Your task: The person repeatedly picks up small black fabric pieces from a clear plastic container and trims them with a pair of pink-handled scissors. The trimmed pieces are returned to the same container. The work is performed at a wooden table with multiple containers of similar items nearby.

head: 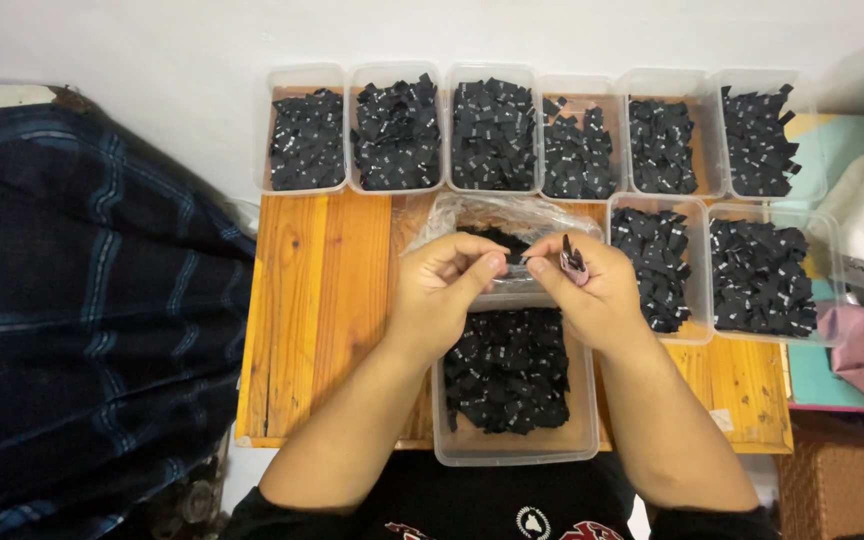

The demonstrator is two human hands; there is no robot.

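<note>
Black label [572, 262] pinched in right hand [592, 290] fingers [552, 270], left hand [442, 290] touching

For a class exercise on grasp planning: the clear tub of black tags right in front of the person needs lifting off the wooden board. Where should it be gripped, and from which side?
Grip the clear tub by its two long side walls just under the rim, coming from above at the near end. Both hands hover over its far end, and another tub crowds the far right; the near half stands free.
</note>
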